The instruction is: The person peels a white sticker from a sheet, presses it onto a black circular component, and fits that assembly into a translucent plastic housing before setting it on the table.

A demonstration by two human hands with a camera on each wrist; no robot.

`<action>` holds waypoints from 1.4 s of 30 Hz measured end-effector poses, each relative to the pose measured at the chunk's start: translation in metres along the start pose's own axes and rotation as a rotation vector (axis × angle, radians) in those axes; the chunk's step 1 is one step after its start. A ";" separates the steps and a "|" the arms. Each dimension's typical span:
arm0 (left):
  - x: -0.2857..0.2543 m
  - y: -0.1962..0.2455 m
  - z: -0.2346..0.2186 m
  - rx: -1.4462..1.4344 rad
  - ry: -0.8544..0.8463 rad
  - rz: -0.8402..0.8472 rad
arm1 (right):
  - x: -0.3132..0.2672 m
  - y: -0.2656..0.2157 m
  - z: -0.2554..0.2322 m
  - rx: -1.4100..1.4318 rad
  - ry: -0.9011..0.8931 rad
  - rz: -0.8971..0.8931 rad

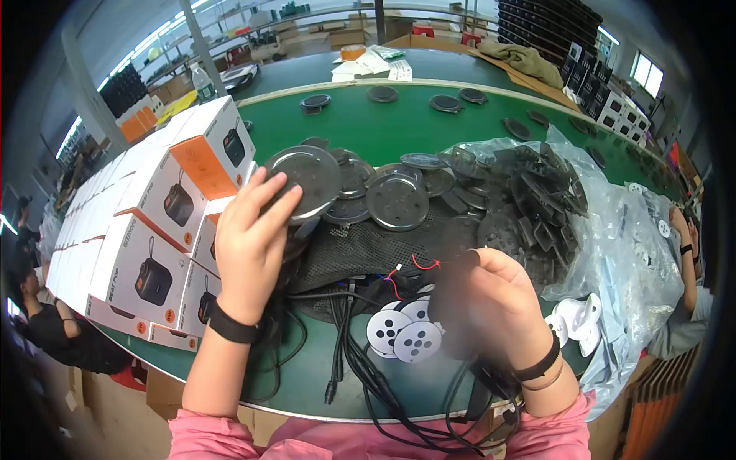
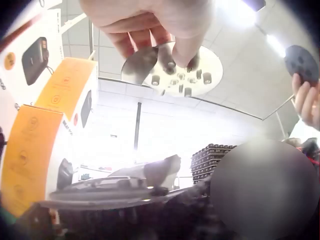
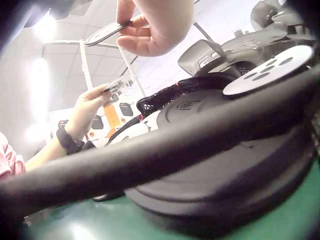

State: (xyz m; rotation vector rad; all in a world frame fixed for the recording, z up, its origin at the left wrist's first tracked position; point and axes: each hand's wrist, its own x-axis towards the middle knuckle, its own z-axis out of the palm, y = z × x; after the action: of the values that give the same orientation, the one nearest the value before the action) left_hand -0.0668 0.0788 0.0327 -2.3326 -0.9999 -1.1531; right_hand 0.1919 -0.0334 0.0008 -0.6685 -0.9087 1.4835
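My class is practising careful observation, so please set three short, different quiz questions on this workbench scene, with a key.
1. Multiple choice: What does the left hand hold?
a) a printed box
b) a see-through round plastic part
c) a black cable

2. True or false: The right hand is empty.

3. Fill in the blank: The bare part of the near table top is coloured ____.

Key: 1: b. 2: false; it pinches a thin round disc. 3: green.
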 end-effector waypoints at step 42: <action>-0.018 0.076 -0.001 -1.271 -0.431 -0.351 | -0.013 -0.008 0.013 -0.565 -0.207 -0.041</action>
State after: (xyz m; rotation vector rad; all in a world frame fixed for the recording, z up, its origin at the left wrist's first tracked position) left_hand -0.0195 0.0178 0.0188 -3.6038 -0.9535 -1.8232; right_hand 0.1871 -0.0482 0.0127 -0.9045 -1.5201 1.2745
